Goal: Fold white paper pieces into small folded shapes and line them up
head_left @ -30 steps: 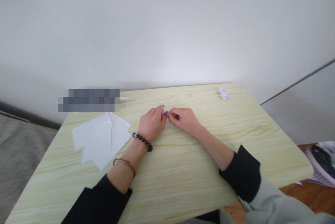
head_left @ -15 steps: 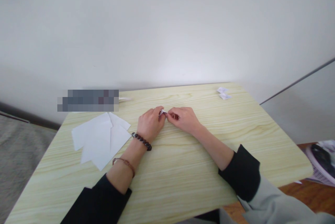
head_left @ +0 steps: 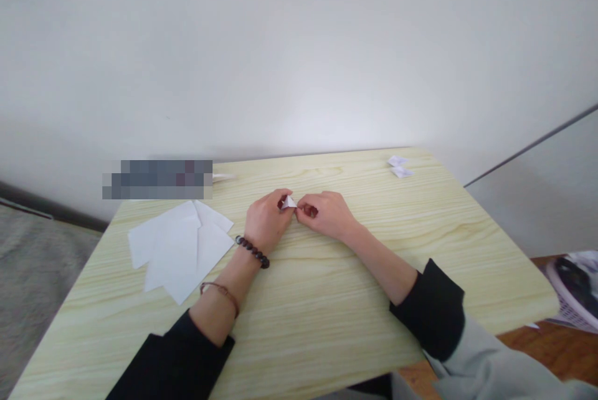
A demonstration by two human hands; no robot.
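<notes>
Folded ppr (head_left: 289,202) turned slightly; L hand (head_left: 267,219) & R hand (head_left: 327,215) pinching it.

The table (head_left: 317,313) has a smooth, wood-grain surface with a low sheen; the sheets (head_left: 175,250) and the folded piece (head_left: 289,202) are matt paper. The cuffs (head_left: 430,306) are matt cloth, the beads (head_left: 253,252) hard-looking and faintly glossy. The basket (head_left: 566,308) looks plastic, the floor (head_left: 555,350) wooden, the wall (head_left: 299,57) smooth and matt.

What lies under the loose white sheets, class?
The table shows around the white sheets, which partly overlap; whatever is directly beneath or between them is covered and cannot be seen.
</notes>
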